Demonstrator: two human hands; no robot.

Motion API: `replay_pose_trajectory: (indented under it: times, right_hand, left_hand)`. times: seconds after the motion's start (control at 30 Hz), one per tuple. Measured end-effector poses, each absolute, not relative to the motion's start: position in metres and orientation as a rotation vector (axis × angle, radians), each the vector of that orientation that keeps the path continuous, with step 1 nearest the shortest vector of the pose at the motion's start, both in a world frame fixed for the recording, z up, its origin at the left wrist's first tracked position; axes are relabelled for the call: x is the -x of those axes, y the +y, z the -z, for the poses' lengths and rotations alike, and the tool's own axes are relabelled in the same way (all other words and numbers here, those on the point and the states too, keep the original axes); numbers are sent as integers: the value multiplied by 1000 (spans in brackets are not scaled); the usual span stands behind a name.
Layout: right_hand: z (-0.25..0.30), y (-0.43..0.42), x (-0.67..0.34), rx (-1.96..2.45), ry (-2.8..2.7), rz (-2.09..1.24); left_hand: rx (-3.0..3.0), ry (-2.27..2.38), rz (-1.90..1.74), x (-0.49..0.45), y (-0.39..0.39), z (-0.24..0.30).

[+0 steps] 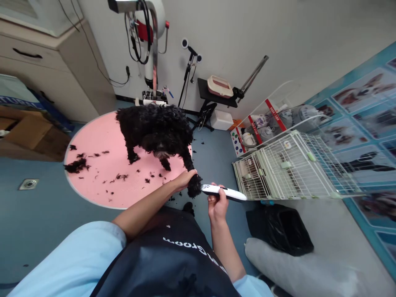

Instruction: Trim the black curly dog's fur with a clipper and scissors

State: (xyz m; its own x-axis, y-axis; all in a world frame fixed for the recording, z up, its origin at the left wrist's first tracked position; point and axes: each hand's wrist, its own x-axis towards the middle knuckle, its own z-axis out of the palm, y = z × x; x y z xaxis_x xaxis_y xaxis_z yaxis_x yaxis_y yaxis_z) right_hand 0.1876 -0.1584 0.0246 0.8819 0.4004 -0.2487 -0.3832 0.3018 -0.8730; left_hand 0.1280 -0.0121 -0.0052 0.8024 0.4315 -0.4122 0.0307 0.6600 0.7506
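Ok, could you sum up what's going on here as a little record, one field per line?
Animal: curly black dog, standing on the table
Left grip: around the dog's leg, which is stretched toward the person
Right grip: holding white-and-black clippers, cutting end at the leg's fur
Table: pink, rounded, scattered with hair tufts
Clothing: dark apron over light blue sleeves
Nearby on the right: wire cage, black bin
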Motion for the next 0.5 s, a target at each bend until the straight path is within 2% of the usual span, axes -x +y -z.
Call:
replay_pose_trajectory:
  times: [0.5]
  right_hand:
    - [-13,-158,-188,1020,124,-723]
  left_hand:
    - [-811,657,-273,-127,-12,4]
